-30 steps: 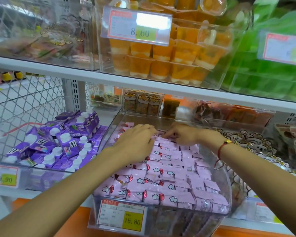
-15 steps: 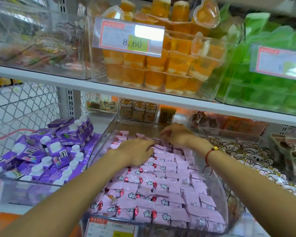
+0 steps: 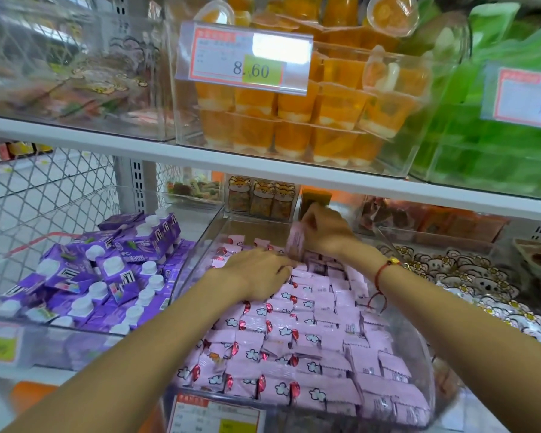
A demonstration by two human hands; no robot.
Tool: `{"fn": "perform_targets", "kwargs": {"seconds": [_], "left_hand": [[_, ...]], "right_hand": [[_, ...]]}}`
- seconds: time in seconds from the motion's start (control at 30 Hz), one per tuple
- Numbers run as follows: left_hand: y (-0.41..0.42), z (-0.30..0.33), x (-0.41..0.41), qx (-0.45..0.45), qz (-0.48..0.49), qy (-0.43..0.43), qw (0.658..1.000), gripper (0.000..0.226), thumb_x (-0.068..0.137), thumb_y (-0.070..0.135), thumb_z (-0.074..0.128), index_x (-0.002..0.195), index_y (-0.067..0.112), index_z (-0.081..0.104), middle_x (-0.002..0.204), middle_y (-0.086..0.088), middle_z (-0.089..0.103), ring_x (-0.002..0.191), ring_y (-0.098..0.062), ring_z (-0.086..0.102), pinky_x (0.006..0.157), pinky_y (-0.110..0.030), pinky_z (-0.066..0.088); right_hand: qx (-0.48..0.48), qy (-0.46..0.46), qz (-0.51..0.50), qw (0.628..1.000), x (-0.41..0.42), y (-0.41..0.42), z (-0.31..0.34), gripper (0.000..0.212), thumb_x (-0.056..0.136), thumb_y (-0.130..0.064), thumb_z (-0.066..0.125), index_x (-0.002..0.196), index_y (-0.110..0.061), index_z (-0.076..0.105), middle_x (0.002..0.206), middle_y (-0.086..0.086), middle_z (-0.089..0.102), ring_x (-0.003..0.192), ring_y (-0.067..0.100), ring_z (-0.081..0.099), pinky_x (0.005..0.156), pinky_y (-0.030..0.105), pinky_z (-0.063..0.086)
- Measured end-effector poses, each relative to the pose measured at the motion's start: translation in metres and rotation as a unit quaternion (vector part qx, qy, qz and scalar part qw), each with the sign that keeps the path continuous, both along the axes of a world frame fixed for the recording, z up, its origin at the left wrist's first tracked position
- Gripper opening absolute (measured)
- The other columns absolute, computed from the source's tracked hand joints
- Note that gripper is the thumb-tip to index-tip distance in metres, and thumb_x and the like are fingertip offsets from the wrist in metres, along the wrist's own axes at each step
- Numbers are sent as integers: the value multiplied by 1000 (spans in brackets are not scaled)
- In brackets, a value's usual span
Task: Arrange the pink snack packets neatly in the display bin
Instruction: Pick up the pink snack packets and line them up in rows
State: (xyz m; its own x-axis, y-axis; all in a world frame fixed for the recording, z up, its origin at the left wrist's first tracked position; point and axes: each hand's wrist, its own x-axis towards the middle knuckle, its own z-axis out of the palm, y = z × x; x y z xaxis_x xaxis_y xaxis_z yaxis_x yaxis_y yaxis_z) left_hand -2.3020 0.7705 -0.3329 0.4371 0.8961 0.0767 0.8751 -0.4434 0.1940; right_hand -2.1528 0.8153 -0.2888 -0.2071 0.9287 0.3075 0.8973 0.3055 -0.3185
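While both bare forearms reach into a shop shelf, the scene reads as follows.

Bin: a clear, curved-front plastic display bin (image 3: 425, 348) sits on the lower shelf, a price label (image 3: 216, 414) clipped to its front edge.

Packets: small pink foil snack packets with white flower prints (image 3: 297, 342) fill the bin in rough overlapping rows, from the front wall to near the back.

Left hand: the left hand (image 3: 260, 276) lies palm down on the packets in the bin's rear half, fingers loosely bent, their tips touching the packets; whether it grips any cannot be told.

Right hand: the right hand (image 3: 325, 232), a red cord bracelet (image 3: 383, 271) at its wrist, is raised just above the back rows and pinches a blurred pink packet (image 3: 297, 242) held on edge.

Left neighbour: purple drink cartons with white caps (image 3: 107, 276) are heaped in a wire-sided bin beside the pink one.

Right neighbour: cream flower-shaped packets (image 3: 469, 285) lie in the next clear bin.

Upper shelf: orange jelly cups (image 3: 294, 120) are stacked in a clear box behind a tag reading 8.60 (image 3: 247, 64), with green packets (image 3: 497, 145) to the right.
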Motion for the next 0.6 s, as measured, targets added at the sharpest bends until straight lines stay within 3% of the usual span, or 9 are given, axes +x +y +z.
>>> {"fn": "perform_targets", "kwargs": {"seconds": [0.13, 0.2, 0.27, 0.3, 0.37, 0.43, 0.47, 0.53, 0.6], "left_hand": [[-1, 2, 0, -11, -2, -15, 1000, 41, 102, 34, 25, 140, 34, 43, 146, 2, 44, 126, -24, 45, 99, -39, 43], [-2, 4, 2, -14, 3, -67, 998, 38, 101, 29, 32, 136, 32, 47, 132, -1, 56, 101, -19, 59, 80, -32, 50], [-1, 11, 6, -17, 66, -162, 984, 32, 100, 28, 38, 127, 25, 56, 103, 0, 66, 65, -11, 54, 58, -23, 44], [-1, 16, 8, -9, 105, -207, 973, 29, 100, 31, 38, 121, 23, 56, 92, 4, 66, 58, -9, 51, 55, -22, 42], [0, 27, 8, -7, 128, -272, 954, 32, 99, 43, 38, 119, 24, 54, 87, 8, 64, 66, -7, 56, 62, -23, 44], [-1, 38, 8, -64, 77, -306, 947, 47, 95, 51, 41, 128, 19, 50, 112, 5, 61, 91, -9, 55, 76, -24, 43], [-3, 42, 9, -99, 50, -306, 945, 51, 94, 51, 44, 131, 16, 49, 118, 5, 59, 95, -8, 54, 74, -20, 42], [-7, 45, 8, -146, 20, -304, 941, 50, 94, 42, 52, 133, 12, 49, 103, 7, 64, 76, 1, 59, 55, -10, 41], [-8, 46, 6, -169, 29, -307, 936, 45, 94, 33, 56, 133, 12, 50, 90, 9, 64, 61, 6, 60, 48, -10, 43]], "right_hand": [[25, 146, -54, 987, 10, -5, 11, 19, 100, -22, 40, 108, -7, 50, 102, 8, 55, 89, 23, 53, 73, 31, 43], [39, 257, -93, 961, 23, -11, 12, 20, 100, -23, 41, 106, -6, 50, 100, 8, 58, 82, 20, 55, 68, 26, 44], [23, 392, -108, 913, 33, -22, 14, 17, 100, -17, 40, 104, -3, 49, 104, 13, 61, 83, 21, 60, 68, 26, 50], [4, 448, -106, 887, 38, -27, 15, 17, 100, -15, 40, 103, -1, 49, 107, 16, 62, 87, 25, 63, 72, 28, 53], [-34, 480, -108, 870, 42, -36, 17, 18, 99, -12, 41, 92, -1, 54, 108, 20, 65, 94, 30, 66, 79, 36, 56], [-77, 485, -98, 865, 42, -44, 17, 21, 99, -11, 43, 85, -4, 57, 108, 21, 66, 94, 29, 67, 84, 37, 56], [-101, 498, -87, 857, 40, -47, 17, 20, 99, -12, 43, 91, -2, 59, 107, 20, 67, 89, 26, 68, 80, 32, 58], [-150, 536, -53, 829, 36, -54, 18, 26, 100, -14, 42, 112, 3, 57, 106, 19, 67, 77, 19, 67, 61, 21, 58], [-182, 540, -35, 821, 33, -59, 20, 29, 100, -12, 41, 122, 5, 51, 113, 22, 64, 79, 21, 66, 55, 20, 57]]}}
